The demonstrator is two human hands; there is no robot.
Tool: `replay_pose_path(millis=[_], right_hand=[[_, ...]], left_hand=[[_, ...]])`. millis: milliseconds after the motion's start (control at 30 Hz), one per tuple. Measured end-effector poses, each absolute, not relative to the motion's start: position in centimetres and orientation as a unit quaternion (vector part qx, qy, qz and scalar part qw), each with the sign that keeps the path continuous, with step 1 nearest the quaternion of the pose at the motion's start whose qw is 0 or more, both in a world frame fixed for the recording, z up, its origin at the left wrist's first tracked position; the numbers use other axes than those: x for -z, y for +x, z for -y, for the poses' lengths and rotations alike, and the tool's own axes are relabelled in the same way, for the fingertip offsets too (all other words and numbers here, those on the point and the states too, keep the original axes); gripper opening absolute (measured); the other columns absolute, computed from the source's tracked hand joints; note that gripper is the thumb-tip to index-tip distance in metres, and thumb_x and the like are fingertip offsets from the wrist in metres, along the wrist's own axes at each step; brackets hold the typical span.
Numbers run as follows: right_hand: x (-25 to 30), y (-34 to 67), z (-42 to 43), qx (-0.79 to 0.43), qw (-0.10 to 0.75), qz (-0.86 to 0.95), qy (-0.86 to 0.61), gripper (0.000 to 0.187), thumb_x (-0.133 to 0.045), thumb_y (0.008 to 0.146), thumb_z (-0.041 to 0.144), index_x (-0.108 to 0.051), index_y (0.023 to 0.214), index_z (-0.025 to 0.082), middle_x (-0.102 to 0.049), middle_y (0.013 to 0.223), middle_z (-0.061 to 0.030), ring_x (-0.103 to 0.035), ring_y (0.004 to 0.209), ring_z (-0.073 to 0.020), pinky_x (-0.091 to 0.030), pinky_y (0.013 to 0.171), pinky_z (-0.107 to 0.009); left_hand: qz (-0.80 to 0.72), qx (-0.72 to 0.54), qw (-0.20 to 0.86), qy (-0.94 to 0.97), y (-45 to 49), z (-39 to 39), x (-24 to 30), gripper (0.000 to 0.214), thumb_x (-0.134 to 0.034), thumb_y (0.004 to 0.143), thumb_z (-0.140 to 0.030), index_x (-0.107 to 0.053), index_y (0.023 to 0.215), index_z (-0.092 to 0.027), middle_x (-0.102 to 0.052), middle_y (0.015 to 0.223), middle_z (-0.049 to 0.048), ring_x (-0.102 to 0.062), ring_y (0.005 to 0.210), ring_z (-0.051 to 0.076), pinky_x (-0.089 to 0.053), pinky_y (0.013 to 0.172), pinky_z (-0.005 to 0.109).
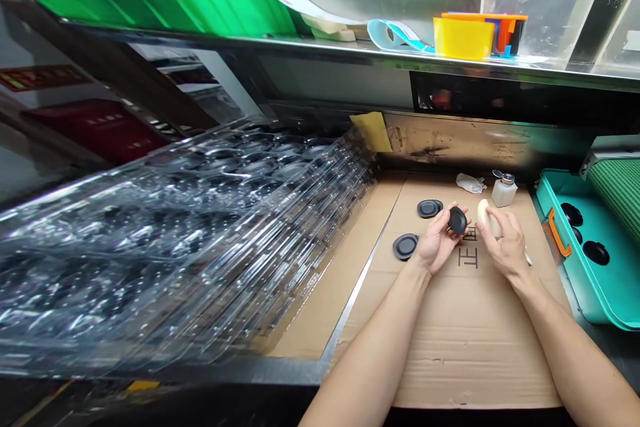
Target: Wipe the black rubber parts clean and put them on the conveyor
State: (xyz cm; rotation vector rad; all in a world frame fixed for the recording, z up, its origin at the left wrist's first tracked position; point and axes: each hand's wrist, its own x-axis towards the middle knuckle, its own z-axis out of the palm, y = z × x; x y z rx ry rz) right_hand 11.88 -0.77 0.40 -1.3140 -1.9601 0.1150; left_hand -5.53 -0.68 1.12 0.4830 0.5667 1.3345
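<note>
A wide stack of clear plastic blister trays [175,247] fills the left of the bench, and a flattened cardboard sheet [465,353] lies to its right, printed with dark characters. At the far right sits a teal tray [590,287] with an orange handle [559,233], holding black discs [595,252] beside a green ridged mat [617,190]. On the cardboard stand a pump dispenser bottle [504,190] and a crumpled white wipe [469,182], with a small stack of black rubber-like discs [429,209] and a single black disc [405,247] left of the hands. The left hand [439,240] is curled, its fingers and thumb gripping a black disc [457,220] by the edge. The right hand [507,245] is closed around a cream oval sponge [484,215], just beside that disc, and the two do not clearly touch.
</note>
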Motion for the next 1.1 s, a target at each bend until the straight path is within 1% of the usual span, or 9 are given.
replay_pose_path(millis=[133,267,333,433,533,600,700,900,1100], right_hand=[[-0.3,11.0,1.4,-0.051,0.292,0.845,-0.444,0.037,-0.056,0.097,0.046,-0.066,0.128,0.031,-0.059,0.11,-0.0088,-0.054,0.1,-0.0245,-0.045,0.087,-0.035],[0.2,12.0,0.9,0.023,0.238,0.801,-0.549,0.031,-0.055,0.098,0.041,-0.07,0.121,0.028,-0.058,0.11,-0.0115,-0.05,0.102,-0.0278,-0.041,0.087,-0.039],[0.4,12.4,0.6,0.025,0.243,0.785,-0.569,0.032,-0.055,0.097,0.042,-0.069,0.121,0.027,-0.057,0.11,-0.0117,-0.049,0.1,-0.0274,-0.04,0.086,-0.038],[0.9,12.3,0.5,0.013,0.238,0.796,-0.556,0.029,-0.055,0.097,0.043,-0.069,0.117,0.028,-0.059,0.106,-0.0092,-0.05,0.098,-0.0258,-0.039,0.085,-0.036],[1.6,11.8,0.6,-0.008,0.209,0.818,-0.536,0.02,-0.056,0.096,0.039,-0.07,0.099,0.025,-0.06,0.096,-0.007,-0.051,0.092,-0.0243,-0.037,0.082,-0.036],[2.0,11.6,0.7,-0.013,0.206,0.818,-0.537,0.017,-0.058,0.093,0.036,-0.068,0.089,0.023,-0.061,0.093,-0.007,-0.051,0.089,-0.0237,-0.036,0.082,-0.036],[2.1,11.5,0.7,-0.017,0.209,0.814,-0.541,0.015,-0.059,0.091,0.034,-0.065,0.083,0.022,-0.062,0.093,-0.0075,-0.052,0.09,-0.0239,-0.036,0.082,-0.035],[1.8,11.7,0.6,-0.011,0.199,0.817,-0.54,0.016,-0.057,0.093,0.032,-0.068,0.088,0.021,-0.063,0.096,-0.008,-0.053,0.09,-0.0234,-0.036,0.083,-0.035],[1.6,11.8,0.6,-0.006,0.186,0.826,-0.532,0.021,-0.056,0.095,0.038,-0.07,0.098,0.022,-0.063,0.1,-0.0071,-0.053,0.093,-0.0234,-0.035,0.085,-0.035]], left_hand=[[-0.255,-0.58,0.749,0.193,-4.9,0.3,-0.1,0.031,-0.049,0.1,-0.035,-0.06,0.124,-0.018,-0.067,0.123,0.0136,-0.067,0.103,0.021,-0.055,0.092,0.037],[-0.302,-0.597,0.719,0.188,-5.1,-0.1,0.6,0.028,-0.045,0.101,-0.034,-0.059,0.116,-0.015,-0.068,0.115,0.0148,-0.068,0.1,0.021,-0.053,0.093,0.039],[-0.352,-0.627,0.647,0.255,-4.9,0.1,0.5,0.03,-0.057,0.095,-0.035,-0.06,0.119,-0.015,-0.067,0.119,0.0145,-0.067,0.106,0.021,-0.05,0.098,0.038],[-0.427,-0.658,0.454,0.423,-4.2,1.3,0.1,0.055,-0.078,0.078,-0.031,-0.059,0.128,-0.02,-0.062,0.131,0.0129,-0.057,0.125,0.024,-0.041,0.11,0.037],[-0.453,-0.63,0.296,0.557,-3.3,2.8,-0.7,0.074,-0.086,0.07,-0.033,-0.056,0.137,-0.024,-0.061,0.133,0.0126,-0.049,0.133,0.029,-0.035,0.117,0.042],[-0.453,-0.616,0.252,0.594,-3.0,3.6,-1.1,0.08,-0.086,0.07,-0.035,-0.051,0.142,-0.024,-0.062,0.132,0.0137,-0.047,0.132,0.03,-0.034,0.117,0.045],[-0.456,-0.618,0.244,0.592,-2.8,4.0,-1.3,0.089,-0.086,0.07,-0.035,-0.044,0.148,-0.024,-0.063,0.131,0.0147,-0.048,0.132,0.031,-0.034,0.117,0.045],[-0.482,-0.611,0.276,0.564,-3.1,3.4,-0.7,0.099,-0.085,0.072,-0.034,-0.031,0.155,-0.025,-0.061,0.133,0.0134,-0.049,0.133,0.029,-0.031,0.118,0.042],[-0.481,-0.604,0.257,0.581,-3.6,2.8,-0.3,0.093,-0.083,0.074,-0.035,-0.034,0.153,-0.024,-0.06,0.135,0.0147,-0.047,0.135,0.029,-0.029,0.119,0.043]])
